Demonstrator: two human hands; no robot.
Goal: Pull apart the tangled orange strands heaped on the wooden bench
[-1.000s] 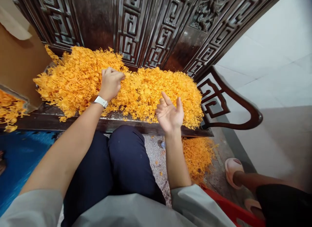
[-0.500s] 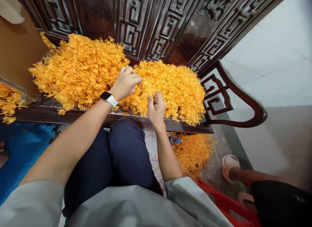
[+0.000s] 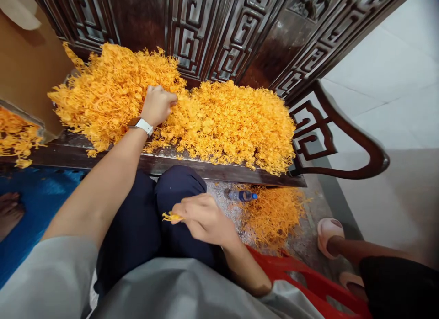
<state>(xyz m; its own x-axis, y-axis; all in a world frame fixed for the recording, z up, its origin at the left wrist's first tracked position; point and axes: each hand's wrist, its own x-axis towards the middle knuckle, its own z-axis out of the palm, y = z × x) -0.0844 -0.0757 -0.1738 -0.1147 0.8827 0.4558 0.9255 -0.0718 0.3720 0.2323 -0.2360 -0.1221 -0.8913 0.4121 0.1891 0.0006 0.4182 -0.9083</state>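
A wide heap of tangled, spidery orange pieces (image 3: 240,127), perhaps moulded plastic, lies on a dark wooden bench. My left hand (image 3: 157,105), with a watch (image 3: 141,125) on its wrist, rests at the middle of this heap. Its fingers are curled in, and whatever they pinch is hidden. Over my knees, my right hand (image 3: 206,217) is closed on a small orange piece (image 3: 172,217) that pokes out past the fingertips.
Carved panels (image 3: 192,31) back the bench (image 3: 219,171), whose armrest (image 3: 373,166) curves out rightward. A cardboard box (image 3: 30,67) stands left. Below are a bottle (image 3: 243,196), more orange strands (image 3: 274,218), a red plastic stool (image 3: 284,264), a person's slippered foot (image 3: 331,236) and a bare foot (image 3: 10,209).
My right hand has come down from the heap to above my knees with an orange piece in it. My left hand has shifted left along the heap.
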